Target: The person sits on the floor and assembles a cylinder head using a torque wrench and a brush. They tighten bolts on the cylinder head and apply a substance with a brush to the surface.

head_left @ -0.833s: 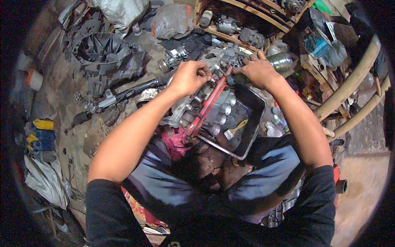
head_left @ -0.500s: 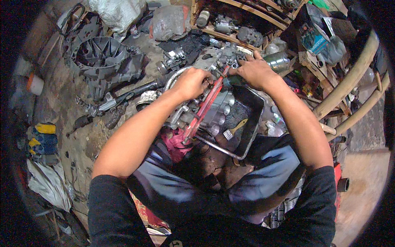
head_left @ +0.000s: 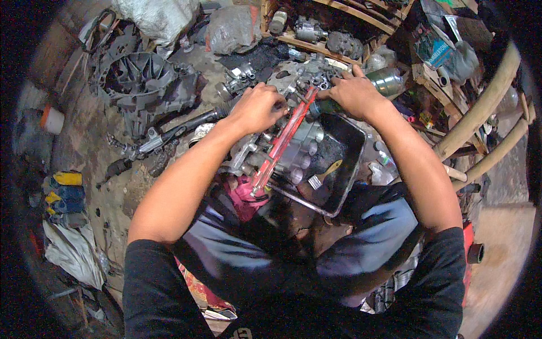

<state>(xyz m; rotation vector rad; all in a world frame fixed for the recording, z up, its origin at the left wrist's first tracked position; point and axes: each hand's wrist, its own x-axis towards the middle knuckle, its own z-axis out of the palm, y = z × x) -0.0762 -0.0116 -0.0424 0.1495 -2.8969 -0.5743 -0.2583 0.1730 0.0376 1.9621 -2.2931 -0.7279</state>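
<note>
A silvery metal engine part (head_left: pixel 302 148) with a row of round openings sits in front of me, partly over a black tray (head_left: pixel 353 164). A long red-coated edge (head_left: pixel 287 134) runs slantwise along it. At the left of its far end, my left hand (head_left: pixel 261 107) has curled fingers pinched together; what they hold is hidden. My right hand (head_left: pixel 357 95) is bent over the far right end, its fingertips closed at the metal, and I cannot make out anything in them. In the tray lies a paintbrush (head_left: pixel 326 174). Pink cloth (head_left: pixel 246 199) is bunched at the part's near end.
A large dark gearbox housing (head_left: pixel 138 79) stands at the far left, with a shaft (head_left: pixel 186 129) nearby. Behind my right hand is a green-tinted bottle (head_left: pixel 388 83). A wooden crate (head_left: pixel 316 46) holds metal parts. Bamboo poles (head_left: pixel 480 113) slant at the right.
My left hand has shifted slightly left, away from the red edge, and its wrist has turned a little. My right hand stays at the far right end, its fingers slightly more bent.
</note>
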